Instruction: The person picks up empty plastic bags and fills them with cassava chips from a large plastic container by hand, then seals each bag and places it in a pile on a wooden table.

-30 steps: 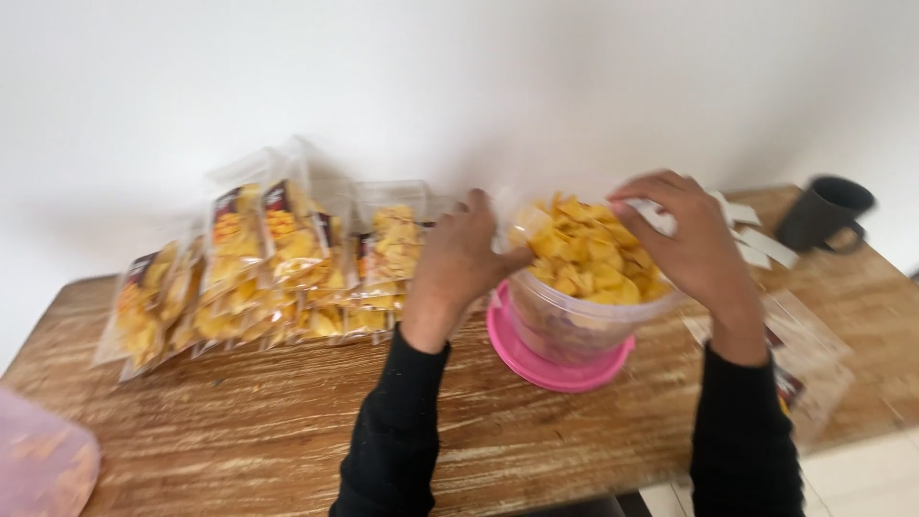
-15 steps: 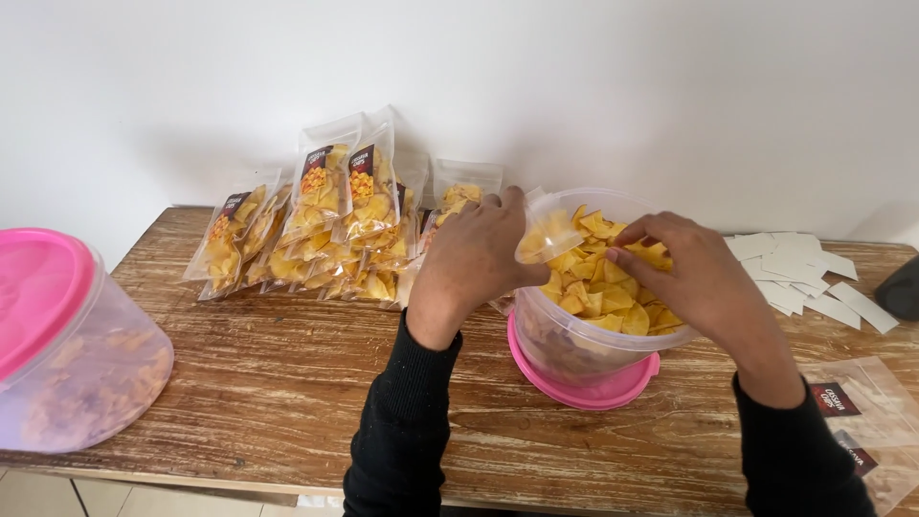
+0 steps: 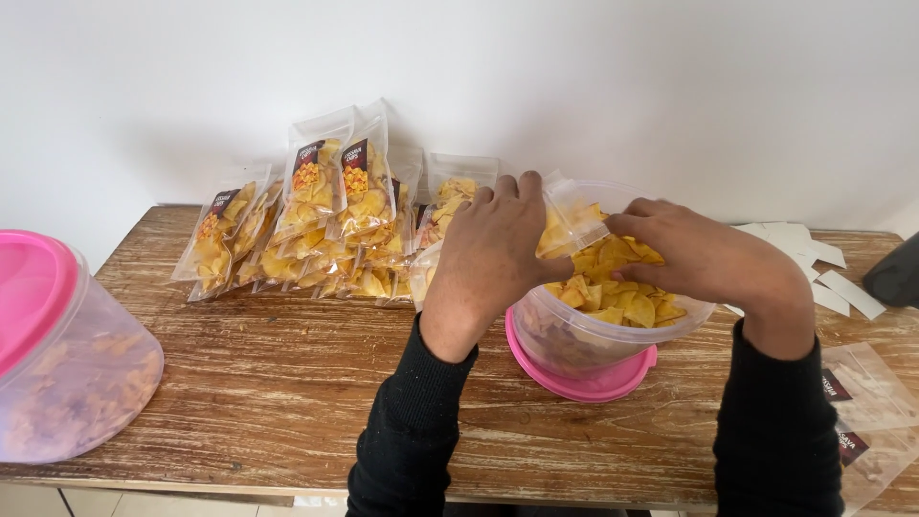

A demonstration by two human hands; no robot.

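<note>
My left hand (image 3: pixel 493 254) grips a small clear plastic pouch (image 3: pixel 572 222) held open over a clear round tub (image 3: pixel 574 340) full of yellow chips (image 3: pixel 617 287). The tub stands on its pink lid (image 3: pixel 586 383) on the wooden table (image 3: pixel 268 383). My right hand (image 3: pixel 694 257) rests over the chips at the pouch's mouth, fingers curled; what it holds is hidden. Both arms wear black sleeves.
A pile of filled chip pouches (image 3: pixel 325 225) leans against the white wall at the back left. A second tub with a pink lid (image 3: pixel 67 354) sits at the left edge. White paper strips (image 3: pixel 814 268) and empty pouches (image 3: pixel 866 412) lie at right, beside a dark object (image 3: pixel 895 273).
The view has swung further left and lower, so the pink-lidded tub at left shows more. My hands stay at the tub, with the pouch now open over the chips.
</note>
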